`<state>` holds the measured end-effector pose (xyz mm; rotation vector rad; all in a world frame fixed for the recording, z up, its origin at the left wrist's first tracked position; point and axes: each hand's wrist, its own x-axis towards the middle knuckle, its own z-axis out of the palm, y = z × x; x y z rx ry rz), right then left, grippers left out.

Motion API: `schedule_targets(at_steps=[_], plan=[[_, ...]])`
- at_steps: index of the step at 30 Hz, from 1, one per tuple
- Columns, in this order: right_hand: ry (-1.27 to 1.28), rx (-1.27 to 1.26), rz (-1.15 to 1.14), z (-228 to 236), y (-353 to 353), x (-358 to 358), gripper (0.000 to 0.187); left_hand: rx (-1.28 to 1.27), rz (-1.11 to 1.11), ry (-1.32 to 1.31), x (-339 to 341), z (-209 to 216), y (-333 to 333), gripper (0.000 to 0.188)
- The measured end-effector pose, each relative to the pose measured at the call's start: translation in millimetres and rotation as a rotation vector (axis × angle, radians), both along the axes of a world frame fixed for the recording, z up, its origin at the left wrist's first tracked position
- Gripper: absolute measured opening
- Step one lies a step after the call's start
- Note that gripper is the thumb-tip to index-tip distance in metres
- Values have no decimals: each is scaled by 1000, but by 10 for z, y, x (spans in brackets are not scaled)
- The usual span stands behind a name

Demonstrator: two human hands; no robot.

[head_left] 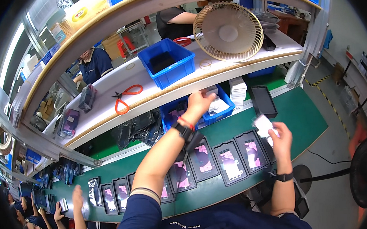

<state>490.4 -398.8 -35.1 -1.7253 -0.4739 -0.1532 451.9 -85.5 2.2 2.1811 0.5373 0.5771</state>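
Note:
My left hand (197, 105) reaches over a blue bin (230, 110) under the shelf. Its fingers are bent together beside white leaflets (218, 106) in that bin; what they hold, if anything, is hidden. To the right, my right hand (282, 136) is closed on a small white card (263, 126), raised above the bench. Below my hands lies a row of shallow black trays (227, 177), with pink-and-white printed sheets (231, 164) in them. My left forearm covers part of the row.
A stack of white papers (238, 91) and an empty black tray (263, 101) stand behind my right hand. The shelf above bears a blue bin (170, 75), red-handled cutters (125, 97) and a round fan (229, 32). A co-worker's hand (77, 198) is at the left.

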Motion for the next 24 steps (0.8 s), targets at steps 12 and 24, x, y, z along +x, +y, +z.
schedule_targets(at_steps=[12, 24], plan=[[-213, -638, -382, -297, -362, -146, 46, 43, 123, -27, 750, 43, 124, 36], [-131, -600, -277, -165, -332, -185, 40, -313, 147, -68, 815, 103, 62, 32]])
